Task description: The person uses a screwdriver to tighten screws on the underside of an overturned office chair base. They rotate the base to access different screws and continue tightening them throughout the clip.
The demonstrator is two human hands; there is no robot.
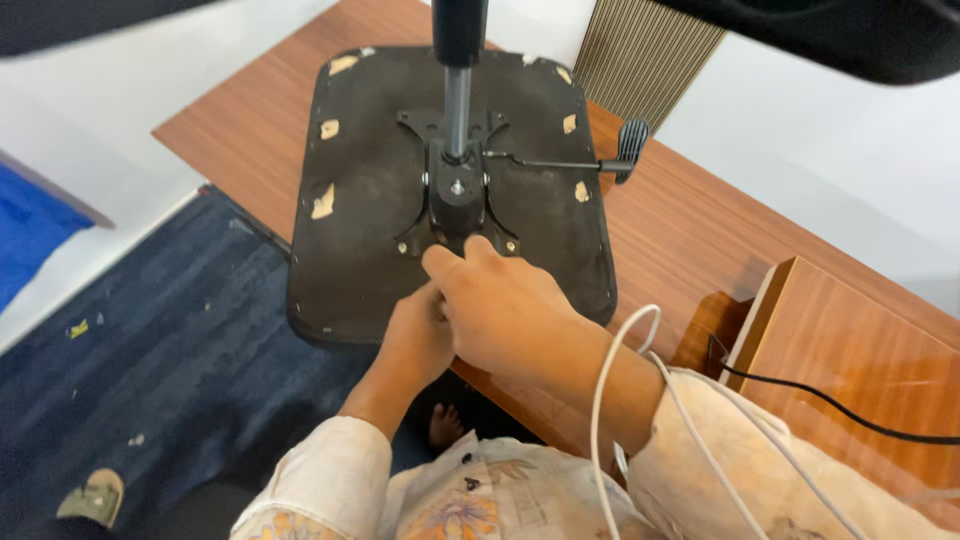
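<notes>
Upturned seat (370,200), black and scuffed, lies centre frame on the wooden desk (690,230), its lower edge overhanging blue carpet (170,350). Right hand (510,310), fingers curled, touches the metal plate (457,195) near the gas column (457,95). Left hand (418,335) sits beneath it; grip cannot be told. Lever (580,163) extends right.

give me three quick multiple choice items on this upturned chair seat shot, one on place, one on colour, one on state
1. Where does the chair seat lie?
A. on the wooden table
B. on the carpet
C. on a shelf

2. What colour is the carpet?
A. red
B. dark blue
C. green

3. What is the right hand doing?
A. hanging free
B. holding a cup
C. touching the metal mechanism plate

Answers: 1 A, the seat rests underside up on the tabletop. 2 B, the floor beside the table is dark blue. 3 C, its fingertips meet the plate's near edge, the left hand just beneath.
</notes>
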